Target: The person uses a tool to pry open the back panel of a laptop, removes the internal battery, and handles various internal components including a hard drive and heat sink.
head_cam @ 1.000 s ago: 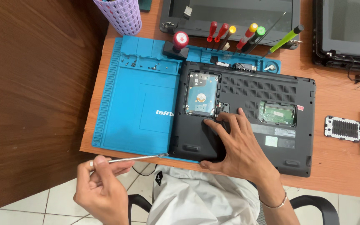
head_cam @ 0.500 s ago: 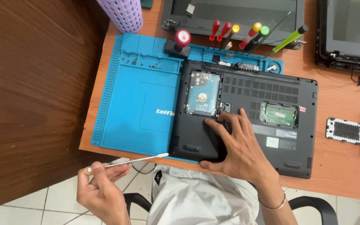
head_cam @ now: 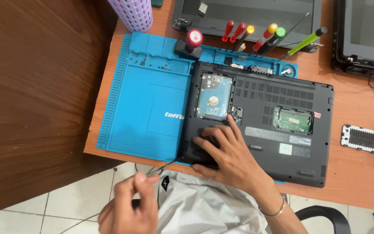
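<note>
A black laptop (head_cam: 282, 130) lies bottom-up, partly on a blue work mat (head_cam: 148, 104). Its hard drive (head_cam: 213, 96) and memory bay (head_cam: 292, 119) are uncovered. My right hand (head_cam: 228, 154), with a bracelet on the wrist, rests flat on the laptop's near left part, fingers spread just below the drive. My left hand (head_cam: 128, 208) is below the table edge and pinches a thin metal pry tool (head_cam: 163, 166). The tool's tip points at the laptop's near left corner.
Several screwdrivers (head_cam: 256, 37) with red, yellow and green handles lie behind the laptop. A purple mesh cup (head_cam: 133, 13) stands at the back. Two more dark laptops (head_cam: 247, 13) sit at the far edge. A small vented cover (head_cam: 359, 138) lies at the right.
My left hand has shifted right and lower, bringing the tool's tip up to the laptop's near left corner. The right hand has stayed on the laptop.
</note>
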